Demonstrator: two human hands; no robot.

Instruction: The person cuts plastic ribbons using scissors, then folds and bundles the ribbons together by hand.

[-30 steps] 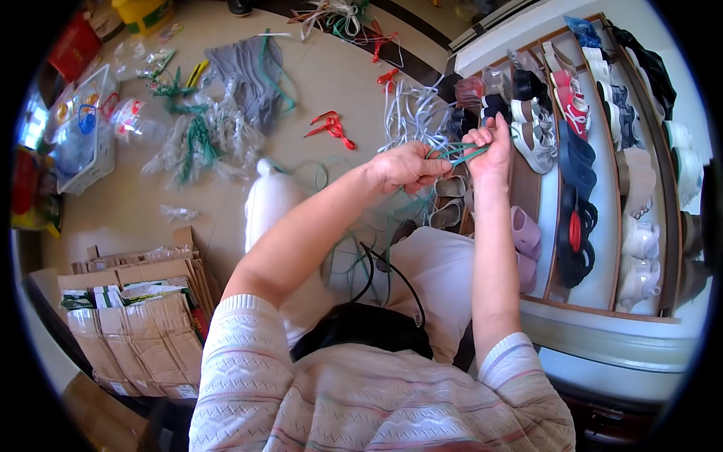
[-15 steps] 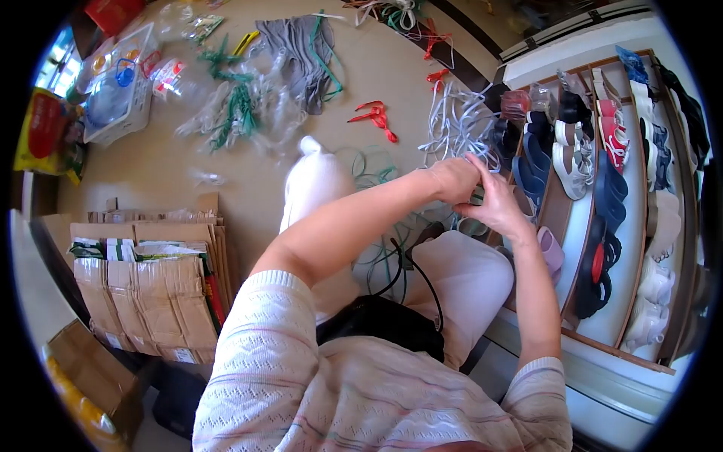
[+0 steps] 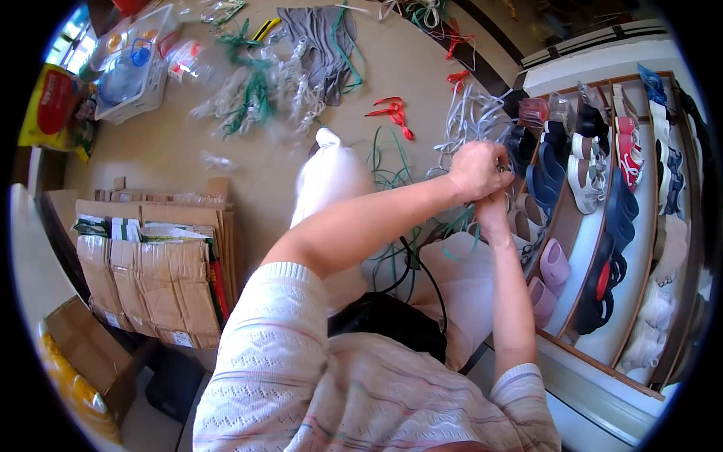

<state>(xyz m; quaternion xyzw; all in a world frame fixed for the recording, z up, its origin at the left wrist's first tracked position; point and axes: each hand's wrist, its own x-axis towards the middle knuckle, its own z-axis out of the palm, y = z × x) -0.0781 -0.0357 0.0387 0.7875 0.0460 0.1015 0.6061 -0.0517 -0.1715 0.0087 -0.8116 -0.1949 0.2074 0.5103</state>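
My left hand and my right hand meet above my right knee, near the shoe rack. The left fingers are bent and pinched together at the right fingertips; what lies between them is too small to make out. Closed just below, my right hand has a bunch of thin green plastic strap coming out beside it. Loops of green strap trail over the floor between my legs. Past my hands lies a tangle of whitish-grey straps.
On the right stands a shoe rack with several rows of shoes. A red strap knot, a grey cloth and tangled clear and green strips lie ahead. Flattened cardboard and a white basket are at left.
My hands have shifted slightly right. The right hand has turned from spread fingers to closed beneath the left, and the left fingers have curled in. The view has shifted slightly.
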